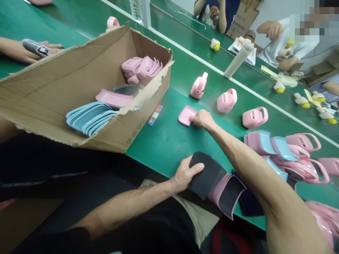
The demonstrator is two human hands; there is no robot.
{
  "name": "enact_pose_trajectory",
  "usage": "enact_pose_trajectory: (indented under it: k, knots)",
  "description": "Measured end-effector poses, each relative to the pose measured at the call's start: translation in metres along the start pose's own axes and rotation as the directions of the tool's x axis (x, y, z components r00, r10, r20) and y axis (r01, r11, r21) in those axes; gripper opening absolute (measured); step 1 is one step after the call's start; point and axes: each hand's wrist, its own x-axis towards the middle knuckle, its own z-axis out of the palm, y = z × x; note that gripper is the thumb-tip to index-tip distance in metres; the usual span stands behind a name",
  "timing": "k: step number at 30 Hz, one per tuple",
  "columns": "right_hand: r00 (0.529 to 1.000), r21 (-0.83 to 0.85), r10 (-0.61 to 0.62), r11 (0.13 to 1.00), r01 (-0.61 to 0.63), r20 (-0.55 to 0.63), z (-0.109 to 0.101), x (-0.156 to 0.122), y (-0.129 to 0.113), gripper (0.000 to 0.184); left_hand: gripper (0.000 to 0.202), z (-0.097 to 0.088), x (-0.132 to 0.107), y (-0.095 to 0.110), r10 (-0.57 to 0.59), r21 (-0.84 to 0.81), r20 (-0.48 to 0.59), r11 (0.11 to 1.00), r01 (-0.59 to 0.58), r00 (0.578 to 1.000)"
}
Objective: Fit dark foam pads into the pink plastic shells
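My left hand grips a black sheet at the table's front edge, thumb pressed flat on top. Just right of that sheet is a stack of curved pink panels with black inner faces. Farther forward, my right hand has its fingers closed at the right edge of a small pink square shell with raised rims, which lies on the green table. The fingertips of the right hand are partly hidden.
A cardboard box at left holds blue panels and pink parts. Pink handled housings stand beyond my right hand; stacked panels lie to the right. Another person's hand rests left of the box. Co-workers sit opposite.
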Motion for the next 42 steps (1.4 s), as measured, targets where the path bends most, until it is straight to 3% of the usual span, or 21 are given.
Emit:
enact_pose_trajectory:
  k: [5,9,12,15,17,19,22,24,27,36,42]
  knots:
    - [1.000,-0.001,0.009,1.000,-0.009,-0.023,0.003,0.008,-0.003,0.023,0.047,-0.001,0.000,0.001,-0.006,0.010,0.004,1.000,0.006,1.000]
    - [0.998,0.034,-0.007,0.999,0.010,-0.063,-0.030,-0.014,0.019,0.014,0.047,-0.001,0.000,0.003,-0.018,0.030,-0.036,0.999,0.019,0.999]
    - [0.984,0.122,-0.038,0.991,0.061,-0.176,-0.069,-0.072,0.056,0.024,0.049,0.001,0.000,0.006,-0.028,0.050,-0.050,0.998,0.031,0.998]
    - [0.959,0.255,-0.007,0.963,0.082,-0.283,-0.087,-0.163,0.100,0.032,0.050,0.003,0.001,0.009,-0.048,0.070,-0.058,0.996,0.052,0.997]
    - [0.942,0.386,0.110,0.922,0.022,-0.317,-0.074,-0.225,0.128,0.035,0.051,0.004,0.001,0.010,-0.065,0.076,-0.065,0.995,0.069,0.996]
    - [0.925,0.549,0.257,0.834,-0.065,-0.281,-0.045,-0.275,0.150,0.041,0.052,0.004,0.002,0.010,-0.078,0.082,-0.075,0.993,0.084,0.994]
    - [0.901,0.697,0.390,0.700,-0.157,-0.189,0.007,-0.316,0.170,0.047,0.053,0.006,0.004,0.009,-0.075,0.102,-0.089,0.991,0.084,0.993]
    - [0.894,0.733,0.420,0.655,-0.183,-0.152,0.033,-0.325,0.173,0.047,0.053,0.008,0.005,0.008,-0.067,0.115,-0.091,0.990,0.078,0.994]
    - [0.897,0.744,0.420,0.642,-0.185,-0.140,0.050,-0.324,0.168,0.047,0.053,0.010,0.006,0.007,-0.048,0.143,-0.093,0.988,0.061,0.994]
    - [0.904,0.649,0.395,0.733,-0.202,-0.165,0.056,-0.315,0.165,0.044,0.054,0.010,0.004,0.006,0.014,0.204,-0.127,0.979,0.012,0.992]
    - [0.899,0.627,0.386,0.758,-0.181,-0.207,0.055,-0.317,0.162,0.044,0.052,0.010,0.004,0.006,0.028,0.230,-0.088,0.973,-0.007,0.996]
